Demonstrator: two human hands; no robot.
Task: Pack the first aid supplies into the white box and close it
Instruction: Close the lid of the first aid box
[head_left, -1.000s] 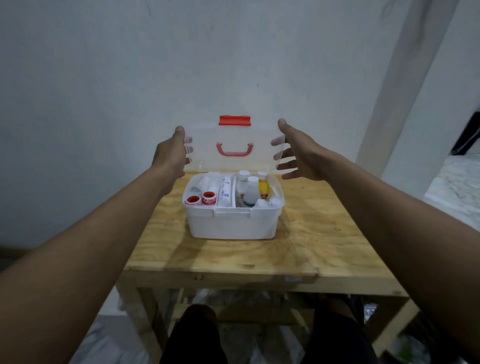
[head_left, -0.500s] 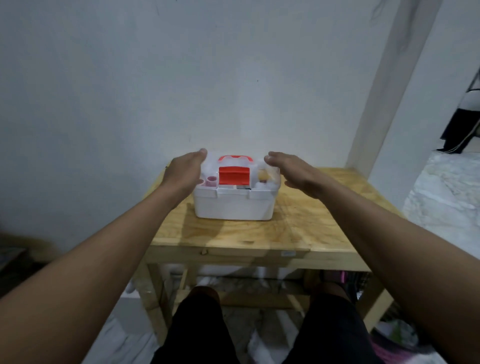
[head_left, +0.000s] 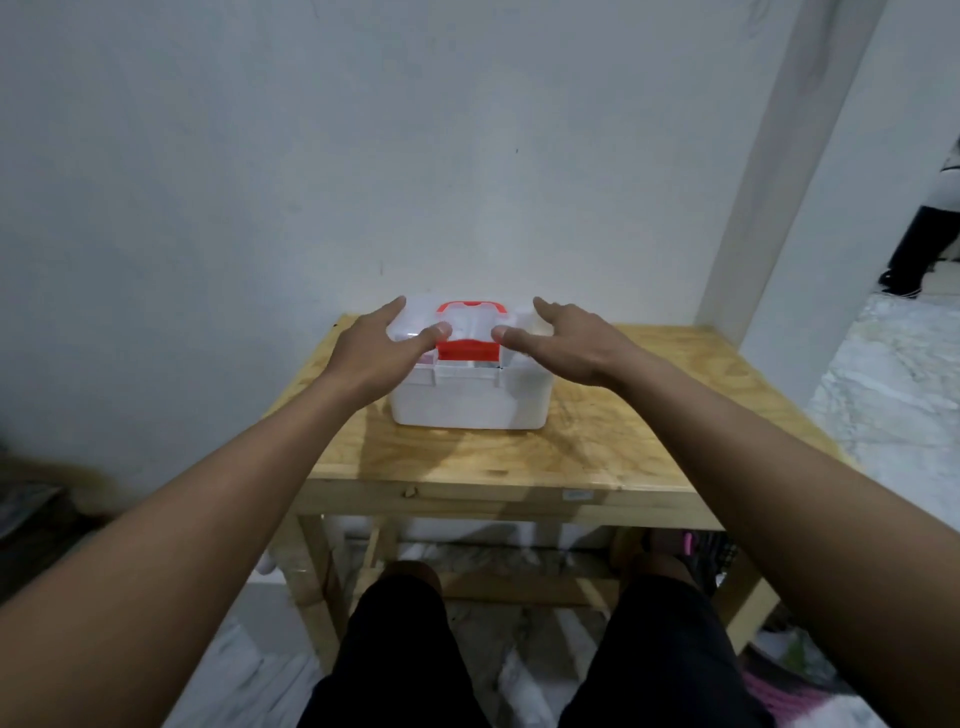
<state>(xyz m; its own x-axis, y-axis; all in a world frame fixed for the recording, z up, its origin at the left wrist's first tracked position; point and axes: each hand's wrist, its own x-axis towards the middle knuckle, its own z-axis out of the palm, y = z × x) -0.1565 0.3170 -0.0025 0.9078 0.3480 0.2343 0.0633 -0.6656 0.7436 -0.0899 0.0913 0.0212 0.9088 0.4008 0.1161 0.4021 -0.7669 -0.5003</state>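
The white box (head_left: 467, 400) looks like light, stiff, smooth plastic; it may slide if pushed sideways, so press straight down beside the red latch (head_left: 467, 351). It sits under both palms: the left hand (head_left: 371, 353) and right hand (head_left: 566, 345) lie flat, fingers spread, on its clear lid (head_left: 470, 325), gripping nothing.

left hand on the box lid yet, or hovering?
Touching. The head view shows the left hand lying flat on the clear lid of the white box, thumb pressed beside the red latch.
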